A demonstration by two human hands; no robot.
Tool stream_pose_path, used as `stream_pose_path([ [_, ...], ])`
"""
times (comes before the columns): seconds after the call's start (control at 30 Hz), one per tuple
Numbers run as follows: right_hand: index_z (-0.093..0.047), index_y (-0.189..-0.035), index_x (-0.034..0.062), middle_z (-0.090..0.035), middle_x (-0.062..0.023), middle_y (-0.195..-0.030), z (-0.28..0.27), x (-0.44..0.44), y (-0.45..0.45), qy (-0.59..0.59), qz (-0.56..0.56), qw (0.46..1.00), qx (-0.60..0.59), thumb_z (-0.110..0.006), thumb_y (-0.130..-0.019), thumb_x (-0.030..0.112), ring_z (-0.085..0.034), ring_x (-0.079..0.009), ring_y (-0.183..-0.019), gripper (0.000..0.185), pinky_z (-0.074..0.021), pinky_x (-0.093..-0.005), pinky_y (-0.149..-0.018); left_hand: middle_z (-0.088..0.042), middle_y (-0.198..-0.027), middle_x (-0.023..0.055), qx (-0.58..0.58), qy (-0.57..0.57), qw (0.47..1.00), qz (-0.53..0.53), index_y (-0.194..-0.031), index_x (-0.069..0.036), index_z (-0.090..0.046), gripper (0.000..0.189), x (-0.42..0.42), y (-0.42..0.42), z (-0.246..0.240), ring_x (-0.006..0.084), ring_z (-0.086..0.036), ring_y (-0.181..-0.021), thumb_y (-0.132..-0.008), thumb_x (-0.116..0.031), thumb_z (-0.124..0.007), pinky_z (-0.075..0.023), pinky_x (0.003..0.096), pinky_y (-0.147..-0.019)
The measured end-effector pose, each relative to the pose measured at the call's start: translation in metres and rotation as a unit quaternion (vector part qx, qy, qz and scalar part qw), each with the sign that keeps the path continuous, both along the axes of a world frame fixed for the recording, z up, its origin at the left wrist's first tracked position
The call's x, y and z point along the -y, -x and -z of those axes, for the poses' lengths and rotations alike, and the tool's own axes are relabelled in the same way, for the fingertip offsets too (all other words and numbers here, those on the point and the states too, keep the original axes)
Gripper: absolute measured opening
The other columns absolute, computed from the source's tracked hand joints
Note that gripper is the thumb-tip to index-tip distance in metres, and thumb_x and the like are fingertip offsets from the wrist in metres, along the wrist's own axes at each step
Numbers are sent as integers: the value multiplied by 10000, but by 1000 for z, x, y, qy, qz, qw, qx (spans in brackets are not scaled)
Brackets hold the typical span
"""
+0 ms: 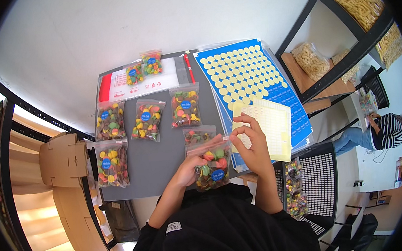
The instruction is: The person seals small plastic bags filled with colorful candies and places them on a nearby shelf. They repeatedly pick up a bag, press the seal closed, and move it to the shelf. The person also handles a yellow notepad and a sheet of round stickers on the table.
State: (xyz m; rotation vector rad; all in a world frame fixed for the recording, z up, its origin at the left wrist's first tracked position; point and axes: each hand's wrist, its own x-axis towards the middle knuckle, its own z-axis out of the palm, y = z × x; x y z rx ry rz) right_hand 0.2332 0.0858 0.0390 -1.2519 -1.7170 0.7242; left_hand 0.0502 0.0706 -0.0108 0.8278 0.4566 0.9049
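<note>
My left hand (187,170) grips a clear zip bag (211,162) of multicoloured round sweets or snacks, with a blue round sticker on its front. The bag is held up over the front edge of the grey table (151,168). At its upper right corner, beside a small white label (226,138), the thumb and index finger of my right hand (254,144) pinch together. The other right fingers are curled and raised. Partly hidden behind the held bag lies another filled bag (199,134). Several stickered bags (147,121) lie further left and back.
Blue sticker sheets (294,118) with many peeled spots lie at right, under yellowish label sheets (275,126). A red pen or cutter (189,69) lies near the back. Right of me, a black basket (315,180) holds filled bags. Shelving (314,12) stands at right; another person (387,130) sits beyond.
</note>
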Motion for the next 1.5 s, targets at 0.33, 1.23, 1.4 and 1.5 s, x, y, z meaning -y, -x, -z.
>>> stream_pose_path([
  [0.33, -601, -828, 51, -506, -104, -1154, 5, 0, -2, -22, -5, 999, 38, -627, -794, 113, -388, -361, -1212, 76, -328, -426, -962, -373, -1375, 190, -8, -7, 1000, -11, -1363, 68, -282, 790, 2, -1, 6, 297, -400, -1251, -626, -160, -449, -314, 371, -1043],
  [1.23, -431, -1219, -6, -642, -98, -891, 21, -3, 4, 161, -68, 956, -237, -642, -790, 22, -606, -156, -883, 478, -482, -273, -776, -346, -1394, 183, -18, -5, 1000, -1, -1370, 44, -292, 819, -2, -1, 7, 273, -280, -1326, -620, -227, -475, -215, 378, -1085],
  [1.4, -384, -1283, -31, -669, -121, -857, 22, -8, -2, 198, -68, 948, -239, -591, -839, 29, -641, -157, -795, 493, -498, -249, -721, -372, -1366, 155, 1, 20, 1000, 7, -1407, 11, -187, 871, -1, 6, 12, 253, -359, -1266, -690, -225, -621, -268, 365, -1058],
  [1.5, -378, -1281, -43, -666, -151, -868, 23, -13, 3, 171, -23, 940, -296, -563, -852, 13, -645, -180, -805, 470, -516, -261, -700, -401, -1328, 135, -48, -17, 998, 32, -1395, 3, -208, 884, 4, 19, 9, 220, -373, -1244, -697, -182, -718, -287, 356, -1044],
])
